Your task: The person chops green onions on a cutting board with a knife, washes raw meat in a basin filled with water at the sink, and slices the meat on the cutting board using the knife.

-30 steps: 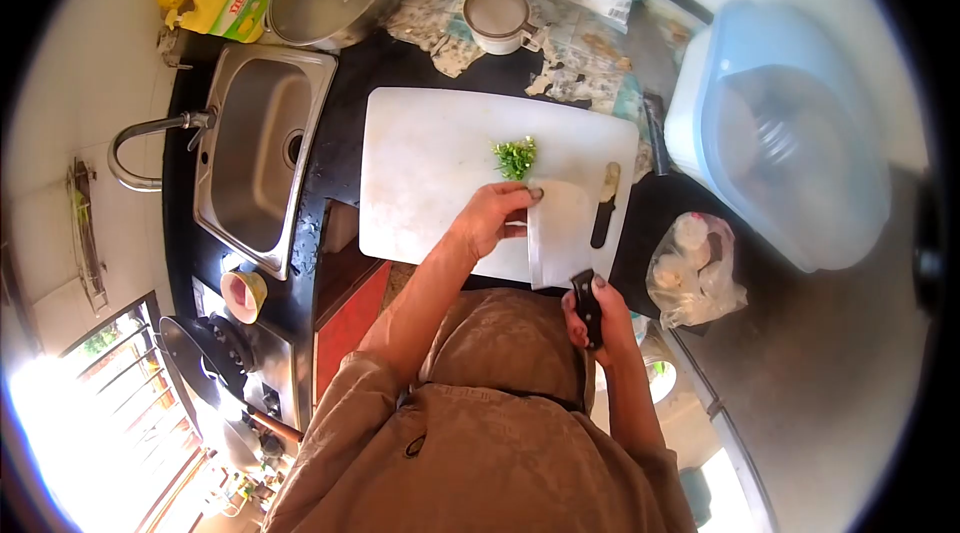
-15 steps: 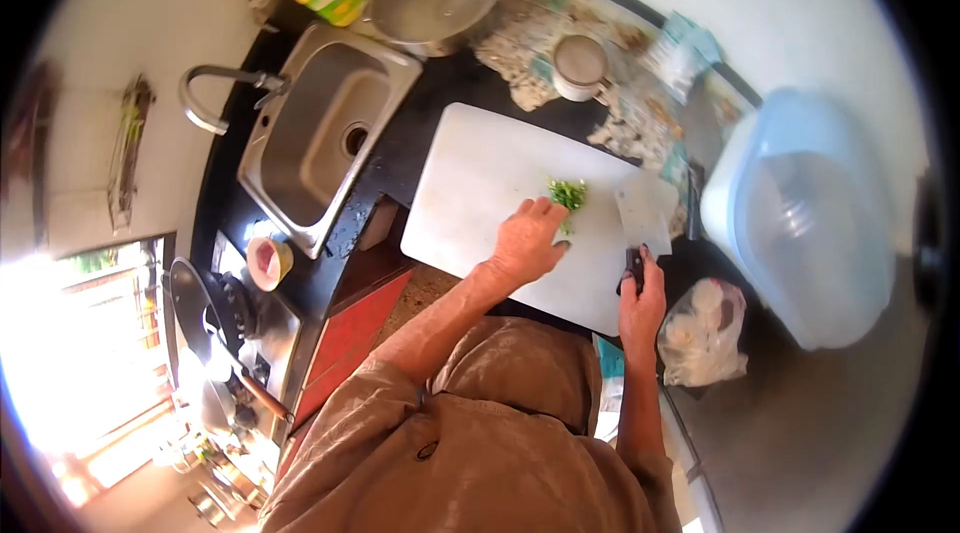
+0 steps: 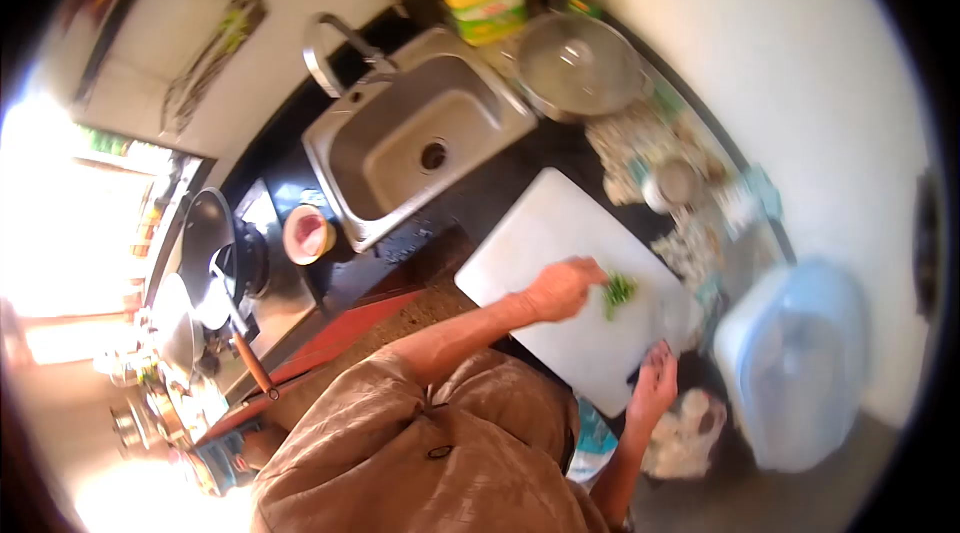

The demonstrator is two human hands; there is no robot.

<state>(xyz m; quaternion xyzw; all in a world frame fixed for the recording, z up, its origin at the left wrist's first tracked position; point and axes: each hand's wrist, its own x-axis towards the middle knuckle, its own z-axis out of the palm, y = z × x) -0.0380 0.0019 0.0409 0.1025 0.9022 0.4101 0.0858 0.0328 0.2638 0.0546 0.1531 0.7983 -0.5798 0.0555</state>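
A white cutting board [image 3: 540, 223] lies on the dark counter in front of me, turned at an angle. On it sits a small pile of chopped green herbs [image 3: 619, 291]. My left hand [image 3: 563, 291] is over the board just left of the pile, fingertips at its edge; they look stretched forward, though slightly blurred, with nothing visible in them. Near the board's right corner my right hand [image 3: 655, 385] is wrapped round the dark handle of a cleaver [image 3: 676, 318]. Its broad blade is pale and blurred, pointing away from me over the board's right edge.
A steel sink [image 3: 400, 173] with a tap is at the left, near a small bowl [image 3: 308, 235] and a wok [image 3: 207, 228]. Behind the board stand a lidded pot [image 3: 580, 68] and a mug [image 3: 676, 183]. To the right are a blue tub [image 3: 795, 363] and a plastic bag [image 3: 690, 438].
The camera view has turned, so the counter appears rotated and shifted. My left hand has drawn back from on the herbs to beside them. The cleaver stays in my right hand.
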